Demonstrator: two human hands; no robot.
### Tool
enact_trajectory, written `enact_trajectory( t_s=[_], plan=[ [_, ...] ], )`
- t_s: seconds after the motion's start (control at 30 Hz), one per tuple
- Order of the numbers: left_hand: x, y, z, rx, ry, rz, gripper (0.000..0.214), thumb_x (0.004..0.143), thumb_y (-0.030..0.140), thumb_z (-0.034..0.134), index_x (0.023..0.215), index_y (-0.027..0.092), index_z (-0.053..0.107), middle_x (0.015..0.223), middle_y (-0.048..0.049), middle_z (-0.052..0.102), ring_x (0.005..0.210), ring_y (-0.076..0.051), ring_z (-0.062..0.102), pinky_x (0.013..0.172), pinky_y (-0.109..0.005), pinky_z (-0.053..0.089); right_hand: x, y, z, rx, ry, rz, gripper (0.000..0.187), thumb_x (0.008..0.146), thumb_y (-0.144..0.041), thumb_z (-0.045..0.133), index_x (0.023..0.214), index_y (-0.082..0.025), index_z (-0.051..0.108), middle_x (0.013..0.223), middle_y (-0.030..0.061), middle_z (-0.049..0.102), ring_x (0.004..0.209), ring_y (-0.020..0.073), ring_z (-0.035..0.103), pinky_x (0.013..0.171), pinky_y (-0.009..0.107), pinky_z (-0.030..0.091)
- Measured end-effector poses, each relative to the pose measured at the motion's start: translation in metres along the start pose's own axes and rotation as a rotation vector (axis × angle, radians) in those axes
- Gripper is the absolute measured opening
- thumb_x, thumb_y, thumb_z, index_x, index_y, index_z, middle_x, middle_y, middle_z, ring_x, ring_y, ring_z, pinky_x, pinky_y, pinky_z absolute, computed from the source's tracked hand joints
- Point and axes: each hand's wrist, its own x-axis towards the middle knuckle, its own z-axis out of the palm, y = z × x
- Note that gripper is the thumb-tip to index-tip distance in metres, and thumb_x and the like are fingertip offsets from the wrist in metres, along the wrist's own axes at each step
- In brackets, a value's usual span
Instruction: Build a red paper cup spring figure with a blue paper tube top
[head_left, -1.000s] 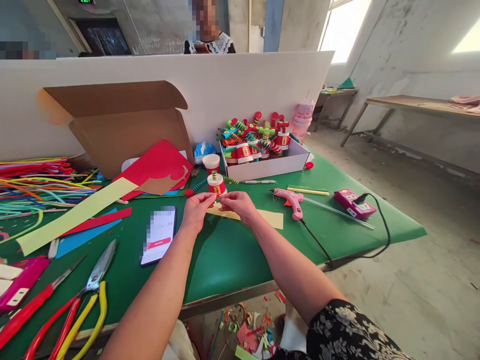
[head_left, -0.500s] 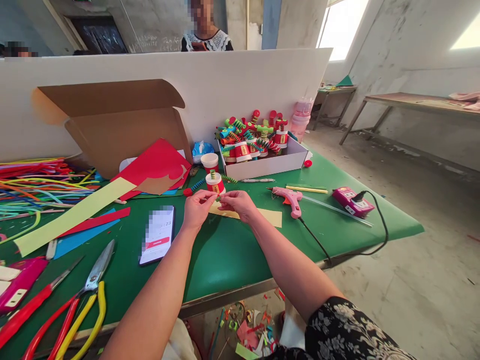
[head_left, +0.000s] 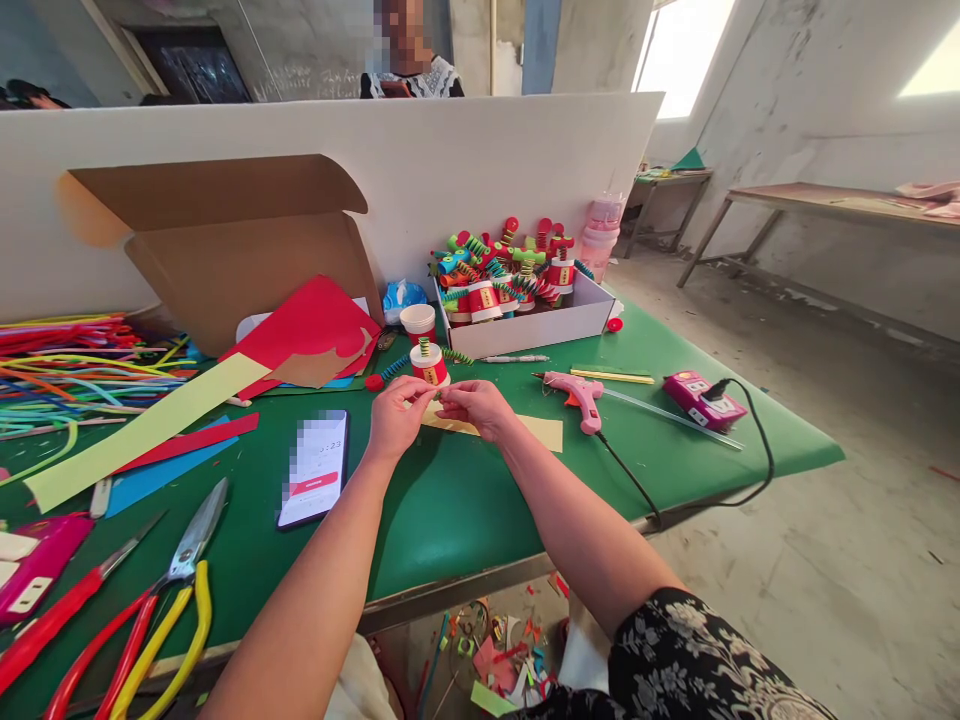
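Observation:
My left hand (head_left: 396,416) and my right hand (head_left: 482,408) meet over the table, thumbs and fingertips pinched together. Between the fingertips shows a small green piece (head_left: 439,394), too tiny and covered to make out fully. Just behind them stands a small red-and-white paper cup (head_left: 428,366) turned upside down, with a green folded-paper spring on top and springs at both sides; the left spring ends in a red disc (head_left: 373,382). A pale yellow paper strip (head_left: 536,433) lies partly beneath my right hand. Another cup (head_left: 418,321) stands upright behind.
A white box (head_left: 532,333) holds several finished-looking cup figures. On the right lie a pink glue gun (head_left: 577,391) with its cord and a power socket (head_left: 701,402). Left are a phone (head_left: 315,470), scissors (head_left: 191,540), paper sheets and pipe cleaners (head_left: 90,350). A person sits behind the white board.
Both hands keep their pinch in nearly the same spot, with only slight finger movement. The whole view has shifted very slightly.

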Motion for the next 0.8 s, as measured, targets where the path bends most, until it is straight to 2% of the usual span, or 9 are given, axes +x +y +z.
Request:
enact_trajectory(
  t_s=[0.17,0.37,0.57,0.7,0.8],
  plan=[
    [0.0002,-0.0042,-0.0006,0.137,-0.018,0.111,0.015,0.082,0.026,0.062,0.073,0.02,0.073,0.078,-0.0033,0.071,0.077,-0.018,0.061,0.079,-0.03,0.048,-0.0011,-0.0018,-0.0007,0.024,-0.018,0.015,0.015,0.07,-0.007,0.078,0.06,-0.009,0.066,0.051,0.0,0.06,0.048,0.0077,0.058,0.07,0.027,0.063],
    [0.0001,-0.0085,-0.0006,0.224,-0.046,0.246,0.016,0.086,0.025,0.06,0.078,0.019,0.073,0.081,-0.0046,0.071,0.079,-0.018,0.061,0.078,-0.031,0.05,-0.0019,-0.0017,-0.0016,0.059,-0.039,0.019,0.012,0.072,-0.007,0.076,0.064,-0.009,0.068,0.049,-0.0015,0.058,0.047,0.0058,0.054,0.074,0.027,0.063],
    [-0.0001,-0.0081,-0.0015,0.278,-0.074,0.339,0.018,0.089,0.022,0.055,0.084,0.019,0.073,0.082,-0.0052,0.071,0.08,-0.018,0.06,0.078,-0.032,0.051,-0.002,-0.0028,-0.0038,0.095,-0.051,0.024,0.012,0.073,-0.005,0.074,0.064,-0.009,0.067,0.05,-0.0006,0.059,0.05,0.0067,0.056,0.077,0.028,0.063],
    [-0.0005,-0.005,-0.0026,0.306,-0.086,0.358,0.018,0.088,0.02,0.054,0.086,0.018,0.072,0.085,-0.0062,0.071,0.083,-0.018,0.061,0.079,-0.032,0.051,-0.0021,-0.0042,-0.0037,0.116,-0.049,0.031,0.012,0.078,-0.006,0.07,0.066,-0.008,0.068,0.053,0.0007,0.061,0.052,0.0073,0.059,0.072,0.024,0.062],
    [-0.0007,-0.0023,-0.0024,0.301,-0.08,0.335,0.02,0.088,0.02,0.052,0.086,0.018,0.072,0.086,-0.0063,0.072,0.083,-0.018,0.061,0.079,-0.033,0.051,-0.0008,-0.0033,-0.0041,0.123,-0.06,0.011,0.014,0.078,-0.013,0.073,0.066,-0.008,0.067,0.055,0.0002,0.061,0.052,0.0066,0.058,0.067,0.022,0.061]
  ],
)
